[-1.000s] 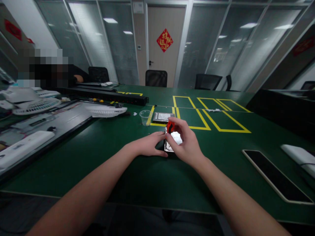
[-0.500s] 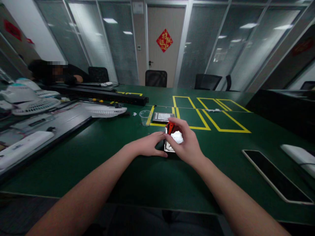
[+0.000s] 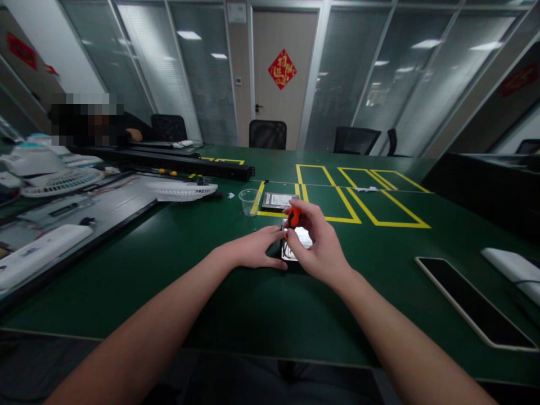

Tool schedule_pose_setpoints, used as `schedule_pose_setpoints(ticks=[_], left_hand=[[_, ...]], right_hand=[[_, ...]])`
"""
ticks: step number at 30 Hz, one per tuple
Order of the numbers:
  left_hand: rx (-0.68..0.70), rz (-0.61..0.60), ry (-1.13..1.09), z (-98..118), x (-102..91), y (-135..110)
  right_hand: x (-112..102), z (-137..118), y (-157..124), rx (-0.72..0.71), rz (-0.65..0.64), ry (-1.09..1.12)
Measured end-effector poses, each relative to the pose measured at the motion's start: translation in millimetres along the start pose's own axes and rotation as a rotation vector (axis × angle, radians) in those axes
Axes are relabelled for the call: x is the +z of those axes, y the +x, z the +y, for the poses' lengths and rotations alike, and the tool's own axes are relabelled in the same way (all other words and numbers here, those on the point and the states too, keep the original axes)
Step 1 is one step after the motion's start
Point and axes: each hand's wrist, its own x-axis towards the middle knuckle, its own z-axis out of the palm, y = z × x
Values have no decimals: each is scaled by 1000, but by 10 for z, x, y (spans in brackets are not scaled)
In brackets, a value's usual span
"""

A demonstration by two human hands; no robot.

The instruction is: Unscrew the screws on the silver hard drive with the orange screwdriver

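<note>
A small hard drive (image 3: pixel 295 243) with a shiny top lies on the green table (image 3: pixel 236 298) in front of me. My left hand (image 3: pixel 253 249) rests against its left edge, thumb and fingers bracing it. My right hand (image 3: pixel 318 247) is closed round a red-handled screwdriver (image 3: pixel 293 216), held upright with its tip down on the drive. A second hard drive (image 3: pixel 276 200) lies farther back, beside a clear plastic cup (image 3: pixel 248 201).
Yellow tape boxes (image 3: pixel 363 197) mark the table behind. A tablet (image 3: pixel 472 301) and a white device (image 3: pixel 512 267) lie at the right. White fan parts (image 3: pixel 181 190), a long black bar (image 3: pixel 185 164) and a large panel (image 3: pixel 71 219) fill the left, where another person sits.
My right hand has turned slightly on the screwdriver, whose red handle has shifted a little. My left hand and the drive have stayed put.
</note>
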Motion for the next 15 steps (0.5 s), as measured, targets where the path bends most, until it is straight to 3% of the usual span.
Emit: schedule_pose_setpoints(ticks=[15], left_hand=[[13, 8, -26, 5, 7, 6]], right_hand=[[-38, -58, 53, -17, 18, -39]])
